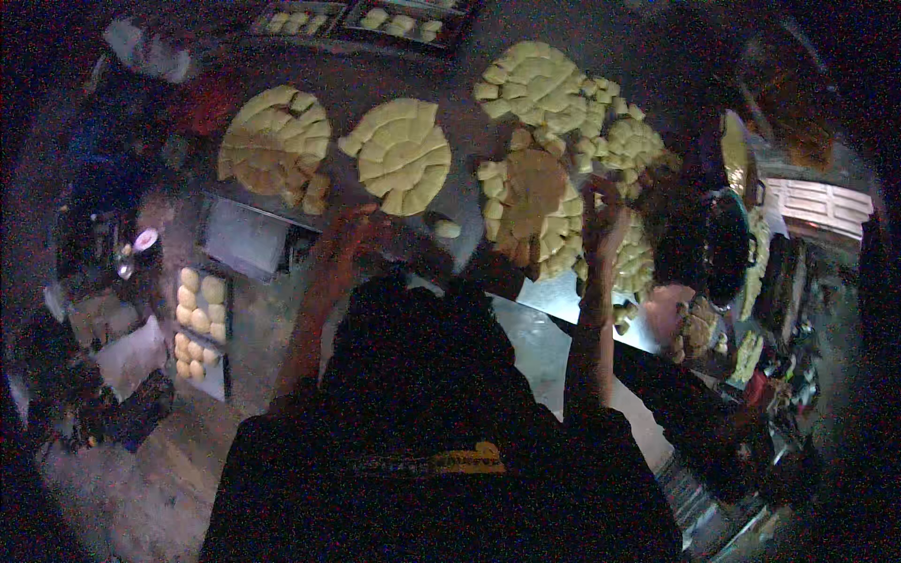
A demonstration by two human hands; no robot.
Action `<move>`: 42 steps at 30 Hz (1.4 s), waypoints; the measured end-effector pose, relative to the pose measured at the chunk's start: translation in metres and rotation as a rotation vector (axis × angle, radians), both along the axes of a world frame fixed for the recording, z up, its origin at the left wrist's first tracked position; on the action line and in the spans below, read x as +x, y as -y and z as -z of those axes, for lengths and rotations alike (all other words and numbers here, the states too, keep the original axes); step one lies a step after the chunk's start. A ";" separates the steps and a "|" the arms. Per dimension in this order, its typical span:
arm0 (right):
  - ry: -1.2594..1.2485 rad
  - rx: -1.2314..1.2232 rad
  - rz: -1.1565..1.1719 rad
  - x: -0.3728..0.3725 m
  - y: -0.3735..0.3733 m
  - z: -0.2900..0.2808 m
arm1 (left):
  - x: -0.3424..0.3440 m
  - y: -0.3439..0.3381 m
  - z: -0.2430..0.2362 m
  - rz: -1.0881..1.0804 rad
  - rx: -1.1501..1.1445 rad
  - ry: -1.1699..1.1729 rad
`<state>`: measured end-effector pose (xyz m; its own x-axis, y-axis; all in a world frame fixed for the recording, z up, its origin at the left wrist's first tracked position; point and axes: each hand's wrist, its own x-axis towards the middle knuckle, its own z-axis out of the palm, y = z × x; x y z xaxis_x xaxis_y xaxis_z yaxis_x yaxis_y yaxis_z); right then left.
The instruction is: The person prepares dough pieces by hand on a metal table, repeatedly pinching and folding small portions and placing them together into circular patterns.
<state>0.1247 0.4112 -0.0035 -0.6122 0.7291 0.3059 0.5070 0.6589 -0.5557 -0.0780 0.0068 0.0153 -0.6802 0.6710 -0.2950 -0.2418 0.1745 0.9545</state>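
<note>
Far left on the tabletop (469, 202) sits a round slab of pale dough (275, 145), cut into pieces. At the back rim, two dark trays (361, 23) carry rows of dough lumps. Top right, another big cut round (537, 84) spreads out, with a smaller one (631, 143) just beside it. Down on the floor at left, a tray of shaped rolls (201, 324) lies near a small round container (145, 240).

Left hand (349, 228): raised at worktable edge, just below round disc of cut pale dough segments (399, 155); loose dough piece (448, 228) just beside. Right hand (603, 225): raised over browner-centred dough round (535, 211), fingers curled; grip not discernible in dim view.
</note>
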 end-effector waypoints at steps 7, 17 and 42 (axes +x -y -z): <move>0.191 -0.024 -0.149 0.071 -0.070 0.031 | 0.011 -0.052 -0.030 0.233 0.029 0.178; -0.044 -0.595 -0.159 -0.008 0.082 -0.128 | 0.065 -0.142 -0.049 0.234 0.308 0.143; -0.688 -1.273 -0.381 0.153 0.075 -0.123 | 0.182 -0.292 -0.048 0.654 0.916 -1.094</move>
